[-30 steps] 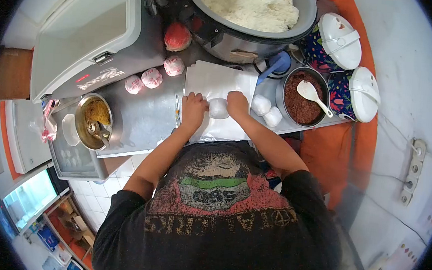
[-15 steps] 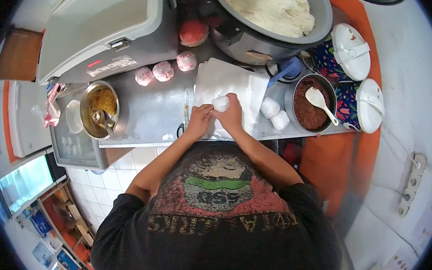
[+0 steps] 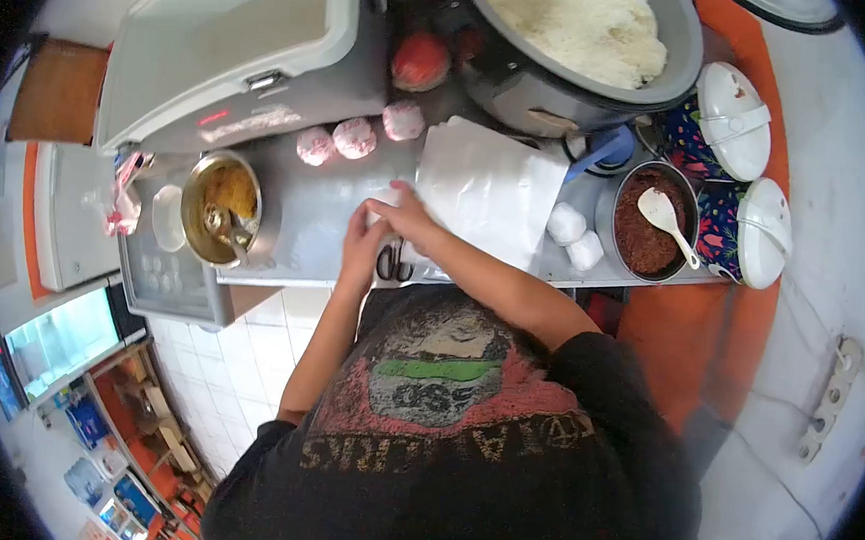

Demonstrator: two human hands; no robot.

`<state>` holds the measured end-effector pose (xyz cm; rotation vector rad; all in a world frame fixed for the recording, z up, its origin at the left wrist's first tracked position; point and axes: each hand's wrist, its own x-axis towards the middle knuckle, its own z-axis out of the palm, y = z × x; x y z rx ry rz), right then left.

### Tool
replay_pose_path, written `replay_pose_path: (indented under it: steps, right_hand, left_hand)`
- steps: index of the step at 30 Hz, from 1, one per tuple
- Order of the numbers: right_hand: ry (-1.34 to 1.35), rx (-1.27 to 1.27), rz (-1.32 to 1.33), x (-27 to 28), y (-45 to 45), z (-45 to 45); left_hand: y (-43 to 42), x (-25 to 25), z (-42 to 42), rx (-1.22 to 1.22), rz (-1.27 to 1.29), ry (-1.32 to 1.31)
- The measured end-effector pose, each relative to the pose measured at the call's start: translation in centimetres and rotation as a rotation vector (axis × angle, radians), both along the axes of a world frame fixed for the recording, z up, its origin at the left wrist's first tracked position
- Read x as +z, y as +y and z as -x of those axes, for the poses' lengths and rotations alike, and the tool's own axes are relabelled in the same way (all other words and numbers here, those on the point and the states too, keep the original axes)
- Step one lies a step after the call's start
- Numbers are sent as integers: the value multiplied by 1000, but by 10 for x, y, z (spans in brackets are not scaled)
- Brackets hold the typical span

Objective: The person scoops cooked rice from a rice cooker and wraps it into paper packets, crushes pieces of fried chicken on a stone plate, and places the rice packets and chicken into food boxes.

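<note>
Swung the bare right hand (image 3: 406, 215) and bare left hand (image 3: 359, 240) leftward since the earlier frame, off the stack of flat white paper sheets (image 3: 483, 198) and over the shiny grey metal counter (image 3: 302, 201). Had the right one curled over what looked like a rounded white bundle (image 3: 387, 196), tucked between both, mostly hidden, so couldn't make out any long axis. Couldn't tell about a real grip on the left side. Spotted black-handled scissors (image 3: 393, 262) just beside the wrists, kinda in the way. Also saw three pink-and-white wrapped balls (image 3: 354, 138) farther back, plus two plain white balls (image 3: 567, 223) right of the sheets.
</note>
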<state>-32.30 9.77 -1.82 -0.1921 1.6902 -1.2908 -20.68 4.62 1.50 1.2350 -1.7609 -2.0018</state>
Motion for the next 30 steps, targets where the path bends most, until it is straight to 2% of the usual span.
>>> replay_pose_path:
  steps: [1, 3, 6, 8, 9, 10, 11, 12, 13, 15, 17, 18, 21, 23, 25, 28, 30]
  right_hand:
    - [-430, -64, 117, 7, 1, 1]
    - [-471, -34, 243, -4, 0, 1]
    - [-95, -29, 131, -15, 22, 20]
    - [429, -450, -181, -9, 55, 63]
    - [706, -711, -243, -8, 79, 85]
    - [972, -888, -456, -6, 102, 113]
    - [955, -946, -733, 10, 121, 141]
    - [981, -1020, -876, 11, 134, 163]
    - [985, -1041, -890, 10, 139, 180]
    - [606, -1065, -951, 0, 152, 207]
    - [664, -1047, -959, -33, 165, 225]
    - [526, -1300, -527, -31, 166, 229]
    - [464, -1455, -268, -17, 160, 227]
    - [581, -1337, -585, -8, 161, 209]
    - [525, -1298, -553, 2, 169, 187]
    - [641, -1224, -507, 5, 172, 157]
    - [509, -1246, -340, 4, 178, 147]
  left_hand:
    - [-6, -6, 1, 88, 79, 26]
    - [-29, -19, -8, 86, -97, 97]
    - [-50, -52, -14, 95, -36, 20]
    - [-61, -77, -15, 262, 338, -103]
    - [-66, -79, -16, 252, 333, -97]
    - [-68, -80, -17, 182, 571, -249]
    - [-68, -82, -18, 106, 807, -399]
    - [-69, -78, -16, 62, 791, -423]
    - [-73, -77, -13, 44, 788, -405]
    - [-80, -75, -6, -100, 1069, -490]
    - [-71, -40, 18, -63, 1042, -506]
    - [-72, -31, 26, -83, 1088, -485]
    - [-76, -13, 48, -139, 1203, -404]
    - [-72, 0, 60, -259, 1116, -271]
    - [-66, 2, 76, -281, 1105, -190]
    - [-54, 5, 107, -304, 1106, -48]
    - [-43, 15, 122, -299, 1123, 8]
